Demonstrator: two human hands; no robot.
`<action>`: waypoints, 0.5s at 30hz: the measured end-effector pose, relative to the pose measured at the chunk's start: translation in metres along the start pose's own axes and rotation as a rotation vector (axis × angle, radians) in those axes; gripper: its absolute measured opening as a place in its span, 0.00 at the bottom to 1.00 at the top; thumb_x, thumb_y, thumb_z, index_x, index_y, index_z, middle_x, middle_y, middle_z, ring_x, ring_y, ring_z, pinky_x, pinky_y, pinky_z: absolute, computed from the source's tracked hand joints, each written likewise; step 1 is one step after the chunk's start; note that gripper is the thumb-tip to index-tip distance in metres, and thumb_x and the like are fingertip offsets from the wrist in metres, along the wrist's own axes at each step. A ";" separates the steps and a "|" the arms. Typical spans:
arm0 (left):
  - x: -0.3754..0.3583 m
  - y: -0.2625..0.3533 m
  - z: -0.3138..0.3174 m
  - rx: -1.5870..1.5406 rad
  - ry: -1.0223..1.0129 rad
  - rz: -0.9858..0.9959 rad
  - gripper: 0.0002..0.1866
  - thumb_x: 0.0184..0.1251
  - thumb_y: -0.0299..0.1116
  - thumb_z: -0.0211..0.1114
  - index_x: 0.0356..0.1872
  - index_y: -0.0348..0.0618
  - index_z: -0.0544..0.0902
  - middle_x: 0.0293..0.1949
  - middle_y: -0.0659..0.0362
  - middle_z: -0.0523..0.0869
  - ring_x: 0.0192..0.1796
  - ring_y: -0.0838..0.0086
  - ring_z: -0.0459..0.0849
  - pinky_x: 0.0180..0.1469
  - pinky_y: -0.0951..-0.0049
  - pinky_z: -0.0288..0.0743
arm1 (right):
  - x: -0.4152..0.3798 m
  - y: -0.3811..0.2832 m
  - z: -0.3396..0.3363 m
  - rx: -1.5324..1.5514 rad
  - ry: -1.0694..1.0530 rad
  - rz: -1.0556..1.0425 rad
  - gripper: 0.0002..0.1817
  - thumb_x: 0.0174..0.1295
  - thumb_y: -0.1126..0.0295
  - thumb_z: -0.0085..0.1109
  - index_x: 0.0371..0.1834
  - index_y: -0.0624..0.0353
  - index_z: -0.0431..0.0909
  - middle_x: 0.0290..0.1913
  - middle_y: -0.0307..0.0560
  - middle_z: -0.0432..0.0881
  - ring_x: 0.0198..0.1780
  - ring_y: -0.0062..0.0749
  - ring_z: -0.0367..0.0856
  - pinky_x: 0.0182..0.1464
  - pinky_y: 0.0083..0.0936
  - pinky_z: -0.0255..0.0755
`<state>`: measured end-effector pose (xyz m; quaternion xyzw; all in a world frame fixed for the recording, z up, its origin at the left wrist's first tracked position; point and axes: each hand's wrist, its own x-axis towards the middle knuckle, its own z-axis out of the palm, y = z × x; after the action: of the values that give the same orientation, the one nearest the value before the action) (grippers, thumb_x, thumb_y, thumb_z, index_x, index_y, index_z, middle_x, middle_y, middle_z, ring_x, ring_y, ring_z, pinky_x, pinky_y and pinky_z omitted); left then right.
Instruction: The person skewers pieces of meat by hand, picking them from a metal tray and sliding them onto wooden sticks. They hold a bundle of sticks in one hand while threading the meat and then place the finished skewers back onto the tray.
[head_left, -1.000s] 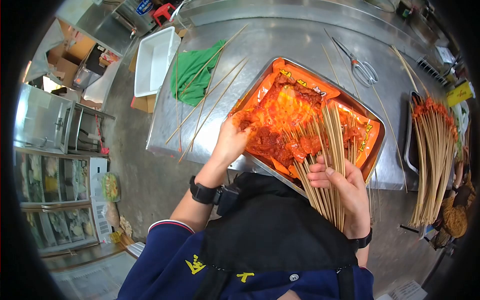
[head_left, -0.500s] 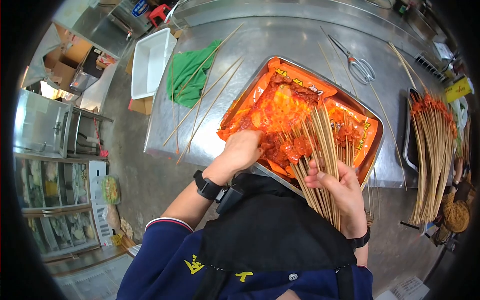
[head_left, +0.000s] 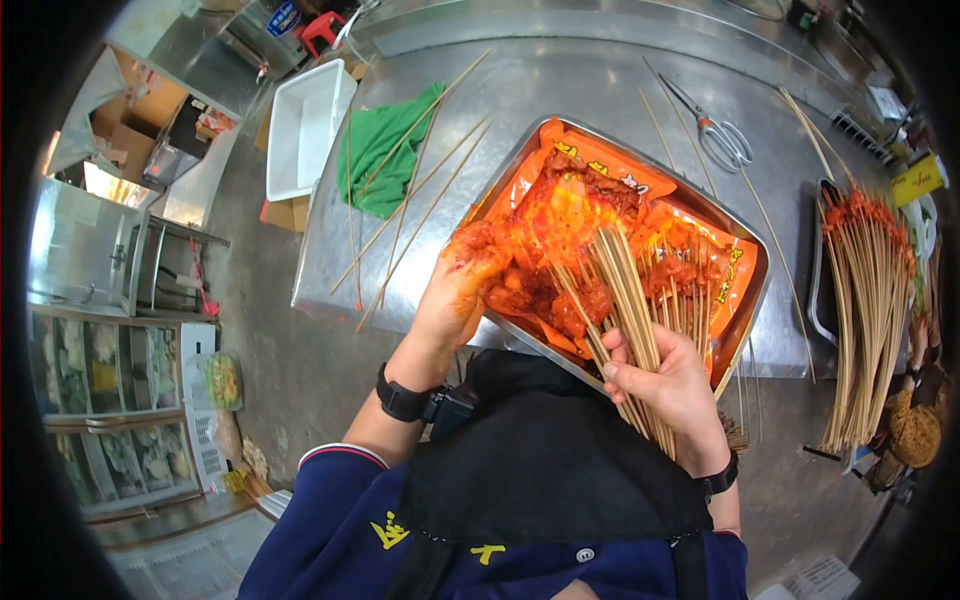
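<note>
My left hand [head_left: 462, 280] is at the left edge of a metal tray [head_left: 755, 300], its fingers smeared with red sauce beside the red meat [head_left: 520, 290]; whether they pinch any of it is hidden. My right hand [head_left: 660, 380] is closed around a bundle of wooden skewers [head_left: 630, 290], whose upper ends slant over the tray. Red meat pieces [head_left: 585, 308] sit by this bundle. Orange printed bags [head_left: 738, 275] line the tray under the sauce, and more meat skewers [head_left: 690, 285] lie at its right side.
Loose skewers [head_left: 435, 215] cross near a green cloth [head_left: 385, 160]. Scissors [head_left: 722, 140] lie behind the tray. Another tray [head_left: 820, 290] at right holds many meat skewers [head_left: 865, 300]. A white bin [head_left: 303, 130] stands beyond the table's left edge.
My left hand has drawn back to the left and turned, showing sauce-covered fingers. My right hand and its skewer bundle have shifted slightly down and left, and the skewers at the tray's right show more.
</note>
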<state>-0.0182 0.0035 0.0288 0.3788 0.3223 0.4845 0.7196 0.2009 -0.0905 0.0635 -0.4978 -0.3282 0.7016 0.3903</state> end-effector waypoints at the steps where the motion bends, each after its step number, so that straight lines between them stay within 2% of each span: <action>1: 0.000 0.001 0.001 -0.109 -0.043 -0.050 0.14 0.61 0.26 0.53 0.48 0.36 0.70 0.42 0.55 0.78 0.38 0.75 0.79 0.36 0.78 0.74 | -0.001 -0.001 0.001 -0.012 0.001 0.021 0.12 0.51 0.80 0.58 0.40 0.63 0.73 0.29 0.36 0.74 0.27 0.18 0.76 0.27 0.13 0.72; 4: -0.002 -0.003 0.009 -0.269 0.009 -0.138 0.14 0.61 0.27 0.54 0.48 0.38 0.70 0.38 0.58 0.78 0.33 0.75 0.78 0.32 0.80 0.74 | -0.002 -0.002 0.003 -0.011 -0.009 0.043 0.12 0.51 0.80 0.58 0.40 0.63 0.73 0.28 0.36 0.74 0.27 0.18 0.76 0.27 0.13 0.72; 7: -0.004 -0.002 0.014 -0.343 0.014 -0.195 0.13 0.61 0.26 0.54 0.48 0.36 0.70 0.37 0.57 0.78 0.33 0.74 0.78 0.32 0.78 0.76 | -0.001 -0.002 0.004 -0.032 -0.012 0.027 0.12 0.51 0.79 0.58 0.40 0.63 0.74 0.28 0.36 0.74 0.27 0.18 0.76 0.27 0.13 0.72; 10: -0.003 0.000 0.019 -0.314 0.086 -0.192 0.14 0.61 0.26 0.55 0.47 0.36 0.70 0.36 0.56 0.78 0.33 0.72 0.78 0.33 0.76 0.77 | -0.001 0.000 0.002 -0.047 -0.025 0.011 0.12 0.51 0.79 0.58 0.40 0.63 0.74 0.28 0.36 0.74 0.26 0.18 0.76 0.27 0.13 0.72; 15: -0.003 -0.001 0.016 -0.333 0.085 -0.223 0.13 0.60 0.25 0.55 0.47 0.35 0.70 0.36 0.55 0.78 0.33 0.71 0.79 0.33 0.74 0.78 | -0.001 0.000 0.002 -0.057 -0.021 0.009 0.11 0.52 0.79 0.58 0.40 0.63 0.74 0.28 0.36 0.74 0.26 0.18 0.76 0.26 0.13 0.72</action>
<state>-0.0052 -0.0032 0.0359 0.1958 0.3077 0.4639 0.8073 0.1993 -0.0917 0.0645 -0.5028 -0.3499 0.6990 0.3690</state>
